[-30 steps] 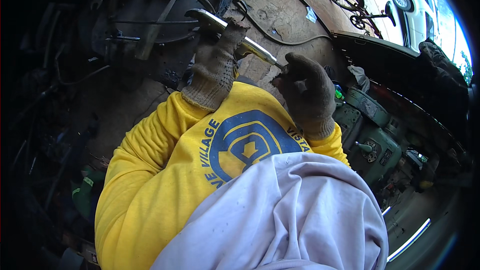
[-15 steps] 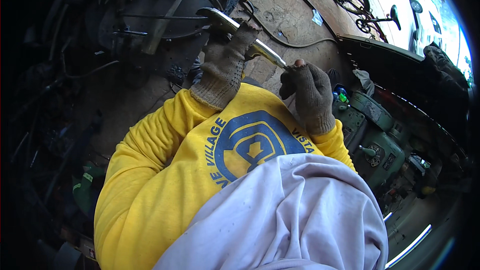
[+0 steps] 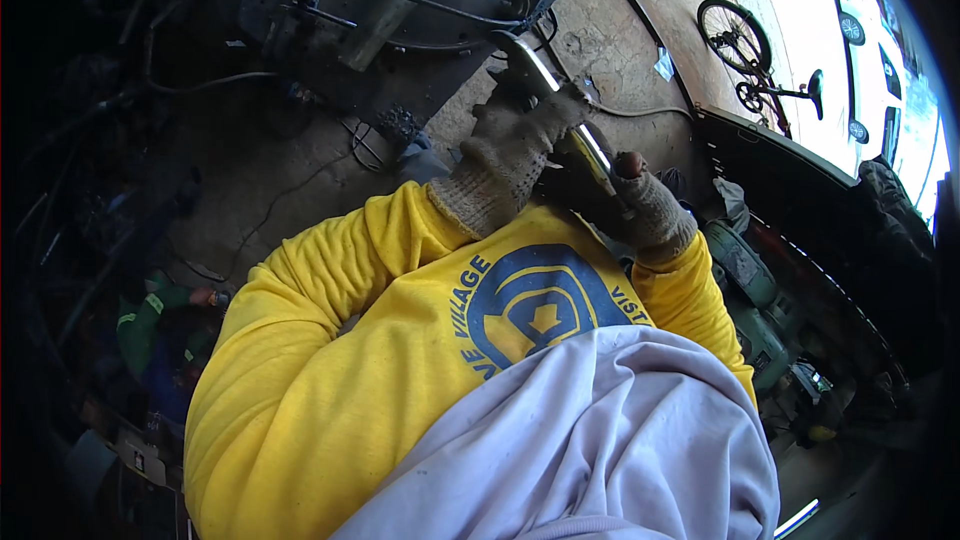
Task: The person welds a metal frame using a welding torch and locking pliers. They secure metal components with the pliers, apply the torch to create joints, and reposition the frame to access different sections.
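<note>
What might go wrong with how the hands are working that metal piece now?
The shiny metal piece looks smooth, so it could slip within the left hand's knit glove.
The right hand has a bare digit tip beside the piece, which might get pinched or scraped.

The stained brown floor (image 3: 625, 65) meets bright daylight at upper right, near a bicycle (image 3: 768, 90) and a white car (image 3: 872, 75). A light strip (image 3: 797, 519) glows at lower right.
</note>
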Available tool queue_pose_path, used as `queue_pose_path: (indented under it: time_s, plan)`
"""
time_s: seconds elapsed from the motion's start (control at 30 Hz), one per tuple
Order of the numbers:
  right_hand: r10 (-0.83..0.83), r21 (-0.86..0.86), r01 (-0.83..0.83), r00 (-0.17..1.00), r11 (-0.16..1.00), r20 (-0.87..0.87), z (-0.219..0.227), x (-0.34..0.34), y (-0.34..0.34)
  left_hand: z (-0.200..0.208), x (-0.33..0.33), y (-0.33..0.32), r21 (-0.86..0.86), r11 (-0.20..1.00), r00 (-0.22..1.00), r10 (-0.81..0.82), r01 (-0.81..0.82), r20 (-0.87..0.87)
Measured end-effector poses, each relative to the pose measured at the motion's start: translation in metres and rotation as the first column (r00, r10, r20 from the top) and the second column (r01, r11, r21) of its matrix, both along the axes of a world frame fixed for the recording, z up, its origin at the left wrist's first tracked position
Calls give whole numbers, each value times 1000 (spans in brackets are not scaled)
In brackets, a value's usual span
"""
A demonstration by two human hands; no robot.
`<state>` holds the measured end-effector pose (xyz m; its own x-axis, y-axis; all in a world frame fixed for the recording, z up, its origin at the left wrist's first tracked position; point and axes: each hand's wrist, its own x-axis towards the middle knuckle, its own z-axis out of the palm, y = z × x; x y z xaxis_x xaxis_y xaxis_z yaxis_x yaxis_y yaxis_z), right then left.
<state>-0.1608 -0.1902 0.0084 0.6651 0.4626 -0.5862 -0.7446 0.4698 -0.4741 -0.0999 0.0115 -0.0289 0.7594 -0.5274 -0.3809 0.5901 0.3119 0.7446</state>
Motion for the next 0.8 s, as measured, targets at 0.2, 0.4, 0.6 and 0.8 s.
queue_pose_path:
  time_s: [0.2, 0.4, 0.6, 0.8]
  plan:
    - [138, -35, -145, 978, 989, -158, -16, 16, 8, -15, -8, 6, 159, 986, 998, 58, -51, -40]
    - [164, -97, -209, 925, 973, -343, -8, 37, 4, -30, -2, 2, 46, 992, 984, 126, -121, -127]
    - [169, -101, -183, 976, 978, -136, 18, 57, 17, -22, 9, 14, 312, 950, 994, -24, -10, 107]
    - [601, -399, -499, 777, 769, 188, 23, 68, 17, -7, 7, 24, 343, 939, 987, -64, 9, 150]
